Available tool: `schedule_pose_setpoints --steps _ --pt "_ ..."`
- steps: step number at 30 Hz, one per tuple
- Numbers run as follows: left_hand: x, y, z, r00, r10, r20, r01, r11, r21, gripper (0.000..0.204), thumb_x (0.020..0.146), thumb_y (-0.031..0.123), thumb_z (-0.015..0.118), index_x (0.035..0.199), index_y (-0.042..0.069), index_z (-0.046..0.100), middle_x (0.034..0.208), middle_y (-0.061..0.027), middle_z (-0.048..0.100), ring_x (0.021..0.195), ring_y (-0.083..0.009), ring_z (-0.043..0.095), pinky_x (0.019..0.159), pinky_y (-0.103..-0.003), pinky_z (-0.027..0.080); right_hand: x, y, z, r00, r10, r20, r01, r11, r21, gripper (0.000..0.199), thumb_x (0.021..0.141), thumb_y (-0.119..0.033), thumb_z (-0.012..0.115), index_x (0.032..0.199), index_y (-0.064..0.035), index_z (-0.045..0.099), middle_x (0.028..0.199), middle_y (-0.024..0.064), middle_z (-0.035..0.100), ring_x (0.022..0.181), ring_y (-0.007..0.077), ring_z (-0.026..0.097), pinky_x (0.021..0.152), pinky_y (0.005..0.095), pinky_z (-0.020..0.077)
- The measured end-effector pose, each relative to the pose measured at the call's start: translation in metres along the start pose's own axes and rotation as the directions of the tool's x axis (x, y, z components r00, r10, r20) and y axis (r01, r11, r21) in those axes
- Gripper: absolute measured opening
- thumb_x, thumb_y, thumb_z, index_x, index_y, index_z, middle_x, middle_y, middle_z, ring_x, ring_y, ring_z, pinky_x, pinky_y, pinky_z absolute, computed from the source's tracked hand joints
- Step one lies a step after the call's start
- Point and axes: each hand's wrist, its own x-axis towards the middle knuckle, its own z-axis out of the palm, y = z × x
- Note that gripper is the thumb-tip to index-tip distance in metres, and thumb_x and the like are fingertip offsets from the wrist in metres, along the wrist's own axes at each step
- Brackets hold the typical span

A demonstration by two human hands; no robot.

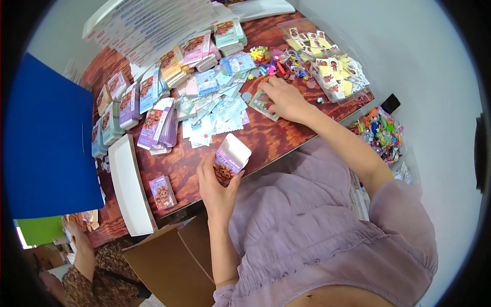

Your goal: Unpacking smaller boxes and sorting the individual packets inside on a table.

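Observation:
My left hand (217, 189) is wrapped round a small purple printed carton (227, 159), held tilted above the table's front edge. Its top is open and shows a white inside. Farther right, my right hand (287, 100) has its fingers and thumb closed on a flat greenish packet (261, 106) at the tabletop. Just past those fingers lies a heap of small colourful trinkets (281, 64). Left of the packet spreads a loose pile of pale blue packets (220, 112). A closed purple box (162, 193) stands near the front edge, left of my left hand.
Flattened cartons in several colours (158, 123) are stacked at the left. A long white tray (130, 187) lies beside them. Clear bins (335, 97) with small cards stand far right, above a bag of trinkets (381, 134). Another person's hand (79, 238) is at lower left.

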Motion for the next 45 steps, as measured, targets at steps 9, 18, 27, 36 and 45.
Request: schedule_pose_setpoints --steps 9,18,27,36,45 --pt "0.009 0.003 -0.013 0.996 0.024 0.088 -0.035 0.991 0.132 0.074 0.064 0.009 0.088 0.129 0.004 0.052 0.116 -0.0154 0.058 0.106 -0.0329 0.059 0.089 -0.041 0.049 0.007 -0.023 -0.044 0.957 0.093 0.273 -0.285 0.461 0.841 0.007 0.089 -0.005 0.065 0.093 -0.0001 0.065 0.083 0.0033 0.067 0.068 0.0058 0.061 0.059 0.0206 0.0498" --pt "0.006 0.019 0.001 0.982 0.000 0.189 -0.006 0.999 0.032 0.072 0.066 0.012 0.088 0.127 0.004 0.051 0.113 -0.0164 0.056 0.104 -0.0357 0.057 0.088 -0.043 0.048 -0.026 -0.100 -0.017 0.938 -0.336 0.086 0.271 0.864 0.425 0.023 0.079 -0.009 0.069 0.100 -0.0022 0.063 0.097 0.0125 0.058 0.089 0.0294 0.061 0.073 0.0379 0.0486" --pt "-0.008 0.002 0.007 0.996 -0.078 0.038 0.082 0.988 -0.130 0.075 0.067 0.010 0.087 0.130 0.001 0.048 0.122 -0.0191 0.054 0.114 -0.0356 0.055 0.094 -0.043 0.046 -0.063 -0.102 0.002 0.984 0.013 -0.177 0.118 0.696 0.708 0.010 0.087 -0.005 0.066 0.096 -0.0018 0.062 0.108 0.0101 0.057 0.097 0.0232 0.058 0.082 0.0339 0.0473" --pt "-0.006 -0.007 0.015 1.000 0.011 -0.024 -0.012 0.999 -0.041 0.075 0.067 0.006 0.086 0.131 0.000 0.047 0.126 -0.0202 0.053 0.117 -0.0377 0.052 0.098 -0.043 0.044 -0.044 -0.084 -0.025 0.981 -0.030 0.190 -0.109 0.732 0.673 0.016 0.087 -0.015 0.067 0.098 -0.0037 0.066 0.099 0.0130 0.069 0.088 0.0278 0.067 0.077 0.0410 0.0516" --pt "-0.003 -0.012 0.021 0.997 -0.075 0.011 0.075 0.970 -0.233 0.073 0.072 0.003 0.085 0.133 -0.001 0.045 0.116 -0.0105 0.055 0.096 -0.0159 0.060 0.076 -0.028 0.055 0.047 0.060 -0.006 0.938 0.083 -0.337 -0.167 0.958 -0.231 0.008 0.082 -0.005 0.058 0.088 -0.0008 0.061 0.083 0.0172 0.067 0.082 0.0359 0.067 0.068 0.0472 0.0517"
